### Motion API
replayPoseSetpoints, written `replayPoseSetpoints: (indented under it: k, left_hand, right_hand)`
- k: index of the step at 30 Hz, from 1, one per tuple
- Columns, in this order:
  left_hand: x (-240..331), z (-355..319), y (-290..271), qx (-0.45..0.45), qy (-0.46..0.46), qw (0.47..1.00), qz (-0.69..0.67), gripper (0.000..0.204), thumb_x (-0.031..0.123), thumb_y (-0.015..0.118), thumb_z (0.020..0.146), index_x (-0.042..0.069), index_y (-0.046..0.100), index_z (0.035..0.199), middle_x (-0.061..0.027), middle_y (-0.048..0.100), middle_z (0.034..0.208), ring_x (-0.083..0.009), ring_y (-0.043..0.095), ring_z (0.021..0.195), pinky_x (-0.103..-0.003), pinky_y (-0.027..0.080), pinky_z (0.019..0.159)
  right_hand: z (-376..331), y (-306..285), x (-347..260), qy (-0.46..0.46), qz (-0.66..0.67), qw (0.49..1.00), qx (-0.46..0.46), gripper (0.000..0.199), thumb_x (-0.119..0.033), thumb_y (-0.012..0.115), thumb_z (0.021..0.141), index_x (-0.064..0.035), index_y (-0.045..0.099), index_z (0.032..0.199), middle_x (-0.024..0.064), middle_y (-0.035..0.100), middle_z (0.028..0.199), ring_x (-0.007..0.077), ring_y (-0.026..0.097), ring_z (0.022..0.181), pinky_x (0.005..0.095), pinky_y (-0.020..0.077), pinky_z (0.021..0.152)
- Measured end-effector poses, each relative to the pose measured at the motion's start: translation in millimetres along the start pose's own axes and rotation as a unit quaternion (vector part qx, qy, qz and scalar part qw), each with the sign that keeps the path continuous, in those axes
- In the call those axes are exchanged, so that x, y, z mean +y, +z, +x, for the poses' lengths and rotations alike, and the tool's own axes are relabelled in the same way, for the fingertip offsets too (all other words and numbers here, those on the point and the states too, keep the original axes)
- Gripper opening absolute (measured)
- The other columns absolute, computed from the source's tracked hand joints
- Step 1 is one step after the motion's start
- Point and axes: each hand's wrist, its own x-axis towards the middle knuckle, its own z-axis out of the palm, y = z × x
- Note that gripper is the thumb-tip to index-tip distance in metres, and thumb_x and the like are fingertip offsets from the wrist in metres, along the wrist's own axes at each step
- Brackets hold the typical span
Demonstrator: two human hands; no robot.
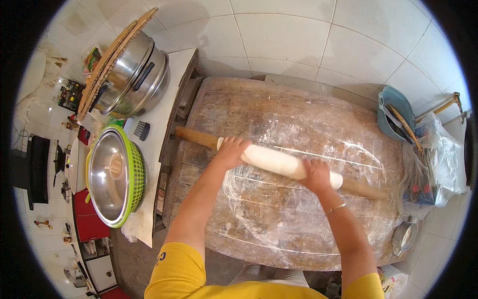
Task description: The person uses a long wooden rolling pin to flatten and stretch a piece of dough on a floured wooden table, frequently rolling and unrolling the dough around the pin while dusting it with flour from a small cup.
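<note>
- Work in hand: rolling dough on the floured wooden bench (279, 107), centre of frame.
- Rolling pin (196, 137) runs diagonally from centre-left down to centre-right; its bare wooden ends show past both hands.
- Dough sheet (271, 160) is wound around the middle of the pin as a pale roll. So it's already rolled thin enough to wrap; I'd judge this mid-to-late in the rolling, not the start.
- Left hand (230, 151): palm down on the upper-left end of the wrapped roll, fingers curled loosely over it, pressing rather than gripping.
- Right hand (314, 174): same posture on the lower-right end of the roll, fingers draped over the top; a thin bangle (336, 208) on that wrist.
- Flour film is spread over most of the bench, heaviest in the lower centre.
- Still to do, by my read: unroll the sheet and check thickness. No cut or shaped pieces anywhere in view.
- Left of frame: steel basin in a green colander (137, 172), stacked steel steamer pot (134, 74) above it.
- Right edge: blue container with utensils (396, 102), clear plastic bag (443, 154).
</note>
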Motion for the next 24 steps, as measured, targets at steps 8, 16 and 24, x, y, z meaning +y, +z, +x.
replayPoseSetpoints:
  k: [8, 16, 24]
  left_hand:
    - [75, -142, 43, -0.102, -0.034, 0.993, 0.056, 0.078, 0.036, 0.079, 0.074, 0.017, 0.043, 0.141, -0.0131, 0.047, 0.133, -0.0317, 0.042, 0.125, -0.050, 0.029, 0.106]
    - [202, -221, 102, 0.082, 0.034, 0.995, -0.038, 0.078, 0.060, 0.064, 0.079, 0.012, 0.047, 0.138, -0.0136, 0.051, 0.131, -0.0309, 0.045, 0.123, -0.050, 0.031, 0.104]
    - [155, -52, 66, 0.083, -0.050, 0.994, 0.057, 0.070, 0.056, 0.057, 0.086, 0.009, 0.048, 0.138, -0.0161, 0.049, 0.134, -0.0332, 0.043, 0.125, -0.052, 0.032, 0.104]
  right_hand:
    - [-131, 28, -17, -0.053, 0.090, 0.994, 0.037, 0.067, -0.030, 0.085, 0.057, -0.0106, 0.056, 0.115, 0.0100, 0.061, 0.098, 0.0312, 0.058, 0.095, 0.0457, 0.0431, 0.083]
    - [-279, 36, 26, -0.016, 0.066, 0.998, 0.011, 0.087, -0.037, 0.081, 0.060, -0.0087, 0.046, 0.134, 0.0190, 0.048, 0.135, 0.0404, 0.045, 0.123, 0.0564, 0.0290, 0.107]
    - [-155, 17, 64, 0.028, 0.051, 0.992, 0.109, 0.090, -0.062, 0.063, 0.078, -0.0093, 0.035, 0.146, 0.0209, 0.036, 0.147, 0.0418, 0.037, 0.131, 0.0579, 0.0217, 0.111]
